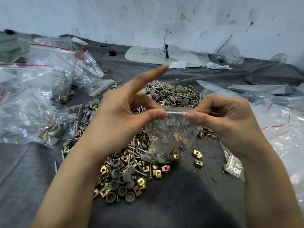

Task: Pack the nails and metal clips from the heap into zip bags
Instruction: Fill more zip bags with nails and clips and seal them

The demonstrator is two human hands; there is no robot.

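We look down on a dark grey cloth [181, 203], wrinkled and spread over the work surface, which runs back to a whitewashed wall [148, 17] marked with scuffs and dark specks. At the foot of that wall lies a white board [148, 55] with handwriting on it. At the left of the cloth we see a pile of filled clear zip bags [32, 112] with red seal lines; at the right lie flat empty clear bags [279, 116]. In the middle, a heap of silver nails, brass-coloured square metal clips and round grey caps [125, 165] is strewn from near to far.

Above the heap both hands hold a small clear plastic zip bag [171, 139] by its top strip. The left hand [118, 116] pinches the strip's left end between thumb and a curled finger, while its index finger [148, 78] sticks out straight, pointing up and away. The right hand [230, 122] pinches the right end, thumb in front, the other fingers curled behind. The bag hangs between them with nails, clips and caps gathered at its bottom — whether it touches the heap we cannot tell.
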